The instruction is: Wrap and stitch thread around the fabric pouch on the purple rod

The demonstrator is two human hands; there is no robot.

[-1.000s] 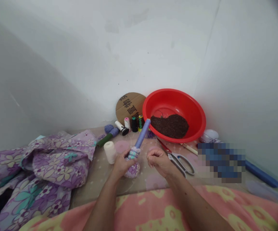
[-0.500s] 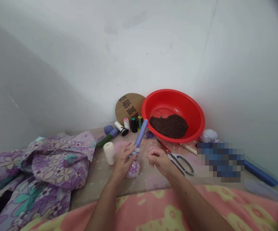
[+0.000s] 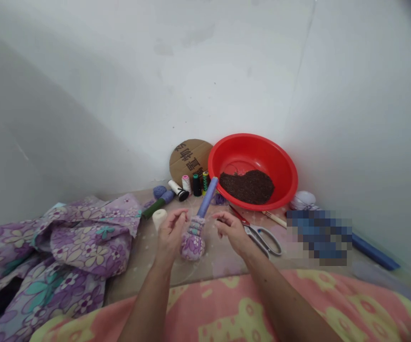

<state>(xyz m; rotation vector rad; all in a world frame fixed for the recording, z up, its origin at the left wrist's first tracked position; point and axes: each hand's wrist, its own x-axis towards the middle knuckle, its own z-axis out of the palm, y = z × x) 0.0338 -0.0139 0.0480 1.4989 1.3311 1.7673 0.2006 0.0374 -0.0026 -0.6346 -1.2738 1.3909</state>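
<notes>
A stick-like object with a padded purple flower-print cloth head [image 3: 193, 244] and a blue-purple wrapped handle [image 3: 207, 197] lies between my hands. Its cloth neck is gathered in ridges. My left hand [image 3: 171, 232], just left of the neck, has thumb and fingers pinched together. On the other side, my right hand [image 3: 233, 232] is curled in a pinch, apart from the object. Anything thin held in either pinch is too small to make out. Behind my left hand stands a cream thread cone [image 3: 159, 217], partly covered.
A red basin [image 3: 287, 178] holds dark grains [image 3: 250, 186]. Scissors [image 3: 262, 237] lie right of my right hand. Thread spools [image 3: 196, 185] stand before a cardboard disc [image 3: 186, 154]. Flower-print cloth [image 3: 84, 242] is heaped left; a pink-yellow blanket [image 3: 223, 304] covers the front.
My left hand has come off the object's neck and moved left, its fingers now pinched. The neck and padded head are more exposed. My right hand stays pinched at the right.
</notes>
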